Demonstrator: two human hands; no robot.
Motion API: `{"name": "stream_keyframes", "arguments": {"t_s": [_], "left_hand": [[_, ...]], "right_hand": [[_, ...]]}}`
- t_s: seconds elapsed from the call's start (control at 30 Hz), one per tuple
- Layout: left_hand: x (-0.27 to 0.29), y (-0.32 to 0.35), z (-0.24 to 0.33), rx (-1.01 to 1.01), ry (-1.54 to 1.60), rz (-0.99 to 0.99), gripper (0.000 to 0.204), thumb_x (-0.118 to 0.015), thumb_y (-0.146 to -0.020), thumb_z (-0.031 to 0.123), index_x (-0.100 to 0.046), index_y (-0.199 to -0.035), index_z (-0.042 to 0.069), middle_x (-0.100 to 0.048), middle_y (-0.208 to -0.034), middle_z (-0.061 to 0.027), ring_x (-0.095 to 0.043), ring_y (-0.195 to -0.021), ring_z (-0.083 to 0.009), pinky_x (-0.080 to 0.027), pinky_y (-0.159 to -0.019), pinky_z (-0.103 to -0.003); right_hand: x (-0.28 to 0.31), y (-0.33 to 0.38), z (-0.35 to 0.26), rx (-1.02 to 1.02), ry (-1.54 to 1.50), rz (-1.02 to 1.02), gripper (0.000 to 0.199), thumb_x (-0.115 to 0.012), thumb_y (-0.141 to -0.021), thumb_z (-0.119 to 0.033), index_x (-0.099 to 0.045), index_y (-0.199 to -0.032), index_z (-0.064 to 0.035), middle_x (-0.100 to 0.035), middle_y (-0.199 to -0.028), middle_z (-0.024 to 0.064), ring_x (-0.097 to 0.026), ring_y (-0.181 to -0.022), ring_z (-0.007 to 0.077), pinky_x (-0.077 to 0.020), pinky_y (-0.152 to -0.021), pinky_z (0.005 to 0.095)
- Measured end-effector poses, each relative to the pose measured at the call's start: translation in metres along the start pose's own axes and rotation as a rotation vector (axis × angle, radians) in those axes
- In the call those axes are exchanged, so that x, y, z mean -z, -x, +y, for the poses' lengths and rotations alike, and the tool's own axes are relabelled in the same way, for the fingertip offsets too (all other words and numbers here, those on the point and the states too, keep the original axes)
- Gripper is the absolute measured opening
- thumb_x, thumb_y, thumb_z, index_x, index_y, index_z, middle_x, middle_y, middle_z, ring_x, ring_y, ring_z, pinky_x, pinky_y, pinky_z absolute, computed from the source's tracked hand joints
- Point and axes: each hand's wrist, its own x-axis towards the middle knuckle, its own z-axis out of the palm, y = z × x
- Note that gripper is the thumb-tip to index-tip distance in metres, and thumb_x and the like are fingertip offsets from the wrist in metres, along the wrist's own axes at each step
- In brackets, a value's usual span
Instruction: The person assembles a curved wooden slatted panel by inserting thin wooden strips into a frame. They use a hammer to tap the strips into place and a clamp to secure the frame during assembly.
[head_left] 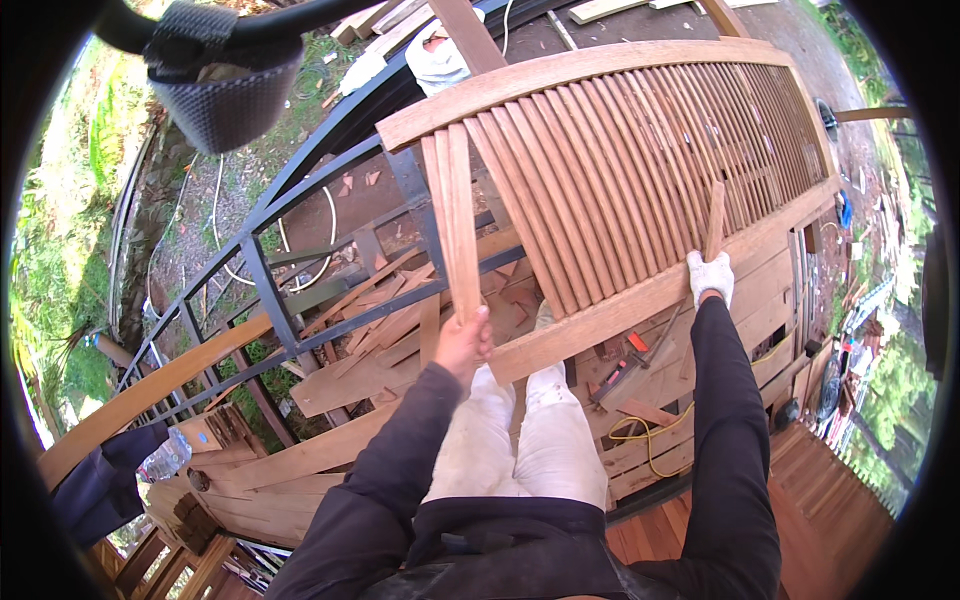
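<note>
A wooden panel of many narrow slats (590, 190) between two rails stretches from the middle to the far right before me. My bare left hand (464, 342) is closed round the lower end of wooden slats (458, 220) at the panel's left end, beside the corner of the near rail (600, 325). Their upper ends reach the far rail (600, 72). My right hand (710, 278), in a white glove, is closed round a short wooden stick (716, 218) at the near rail. The stick points upward over the slats.
Below the panel, a clamp with a red-orange part (637, 343) and a yellow cord (650, 450) lie on boards. A dark metal frame (265, 285) and wood offcuts (385, 310) are to the left. A plastic bottle (165, 458) is at lower left.
</note>
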Motion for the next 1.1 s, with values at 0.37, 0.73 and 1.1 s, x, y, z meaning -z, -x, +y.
{"name": "stream_keyframes", "arguments": {"t_s": [0.37, 0.73, 1.1], "left_hand": [[0.158, 0.076, 0.068, 0.123, -0.183, 0.097, 0.025, -0.067, -0.101, 0.027, -0.049, -0.094, 0.012, -0.046, -0.066, 0.0027, -0.041, -0.047, -0.0092, -0.035, -0.043, -0.027], [0.075, 0.08, -0.076, -0.16, -0.598, 0.224, 0.024, -0.076, -0.092, 0.023, -0.065, -0.099, 0.003, -0.066, -0.081, -0.0048, -0.063, -0.07, -0.0144, -0.051, -0.062, -0.033], [0.038, 0.085, -0.081, -0.108, -1.099, -0.066, 0.042, -0.073, -0.093, 0.038, -0.066, -0.118, 0.005, -0.072, -0.096, -0.0141, -0.068, -0.091, -0.0231, -0.053, -0.085, -0.038]], "right_hand": [[0.011, 0.014, -0.013, -0.031, 0.009, -0.023, 0.063, -0.067, -0.087, -0.049, -0.058, -0.123, 0.001, -0.068, -0.118, 0.0307, -0.066, -0.113, 0.0442, -0.0523, -0.098, 0.05], [0.022, 0.028, -0.018, 0.011, -0.092, 0.036, 0.05, -0.071, -0.087, -0.04, -0.057, -0.112, 0.0014, -0.07, -0.109, 0.0312, -0.068, -0.105, 0.0468, -0.0533, -0.093, 0.0517], [0.021, 0.028, -0.012, -0.03, -0.095, 0.031, 0.051, -0.072, -0.086, -0.041, -0.056, -0.113, -0.0003, -0.07, -0.108, 0.0308, -0.069, -0.104, 0.0455, -0.0546, -0.092, 0.0514]]}}
